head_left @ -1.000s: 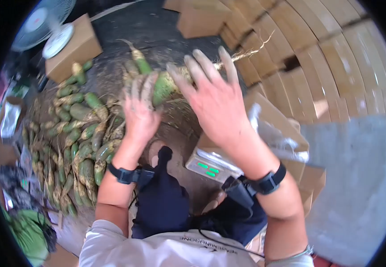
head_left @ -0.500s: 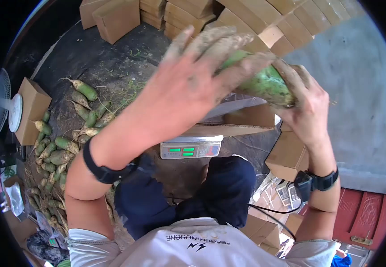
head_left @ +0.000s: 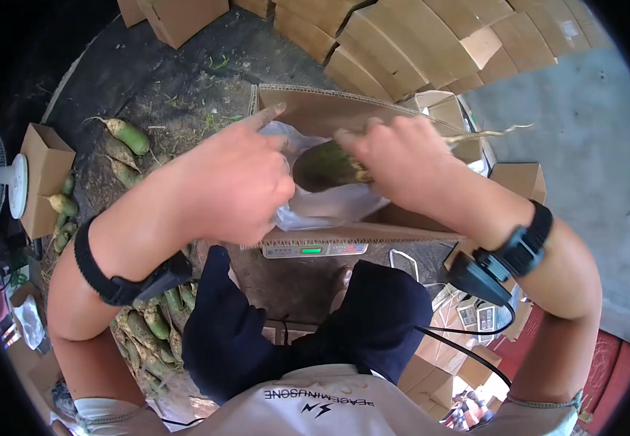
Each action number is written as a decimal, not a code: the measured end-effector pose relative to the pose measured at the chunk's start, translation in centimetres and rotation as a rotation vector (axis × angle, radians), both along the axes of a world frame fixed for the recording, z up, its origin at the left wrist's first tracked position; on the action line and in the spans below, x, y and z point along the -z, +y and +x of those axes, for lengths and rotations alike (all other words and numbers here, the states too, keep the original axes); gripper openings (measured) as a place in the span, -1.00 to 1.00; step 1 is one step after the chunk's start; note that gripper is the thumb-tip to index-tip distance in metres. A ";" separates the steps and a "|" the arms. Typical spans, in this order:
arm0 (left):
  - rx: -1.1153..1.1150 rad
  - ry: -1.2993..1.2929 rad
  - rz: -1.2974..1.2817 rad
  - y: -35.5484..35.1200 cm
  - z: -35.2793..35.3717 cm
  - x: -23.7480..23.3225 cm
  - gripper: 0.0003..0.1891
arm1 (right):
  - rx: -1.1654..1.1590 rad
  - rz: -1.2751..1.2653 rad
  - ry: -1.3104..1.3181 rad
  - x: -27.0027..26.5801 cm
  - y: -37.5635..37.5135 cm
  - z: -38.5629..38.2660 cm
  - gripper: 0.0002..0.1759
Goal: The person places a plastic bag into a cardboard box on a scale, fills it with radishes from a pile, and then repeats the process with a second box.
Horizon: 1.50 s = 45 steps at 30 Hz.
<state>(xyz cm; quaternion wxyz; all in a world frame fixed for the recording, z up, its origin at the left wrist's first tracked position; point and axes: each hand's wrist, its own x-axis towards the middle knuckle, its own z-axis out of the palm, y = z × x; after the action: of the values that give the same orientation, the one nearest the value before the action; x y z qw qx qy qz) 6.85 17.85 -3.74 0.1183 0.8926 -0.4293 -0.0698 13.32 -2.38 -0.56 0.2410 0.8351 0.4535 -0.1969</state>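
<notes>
My right hand (head_left: 411, 154) is closed around a large green radish (head_left: 322, 168), near its root end. The long thin root (head_left: 486, 135) sticks out to the right past the wrist. The radish lies tilted over a clear plastic bag (head_left: 329, 207) lining an open cardboard box (head_left: 322, 102). My left hand (head_left: 238, 178) is at the left edge of the bag, index finger stretched out and the other fingers bent onto the plastic; their tips are partly hidden. Under the box is a weighing scale (head_left: 315, 251) with a lit green display.
Several green radishes (head_left: 127, 136) lie on the dark floor at left, with more (head_left: 155, 320) below my left forearm. Stacked cardboard boxes (head_left: 387, 43) line the back. A fan (head_left: 17, 185) stands at far left. Black cables (head_left: 467, 349) run beside my right knee.
The radish has come down from above into the box opening, now in my right hand alone. My left hand has left the radish and moved left and down to the bag. The view has shifted.
</notes>
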 end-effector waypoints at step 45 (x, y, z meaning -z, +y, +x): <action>-0.510 0.155 0.001 -2.0 -3.4 1.1 -0.80 | -0.461 0.484 0.133 12.1 -7.6 3.7 -0.28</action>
<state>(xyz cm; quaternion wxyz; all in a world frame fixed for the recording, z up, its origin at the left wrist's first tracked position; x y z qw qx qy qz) 3.40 15.85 -4.88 0.1644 0.9639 -0.1804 -0.1061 17.05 -10.02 -12.67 0.0439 0.7288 0.6788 -0.0781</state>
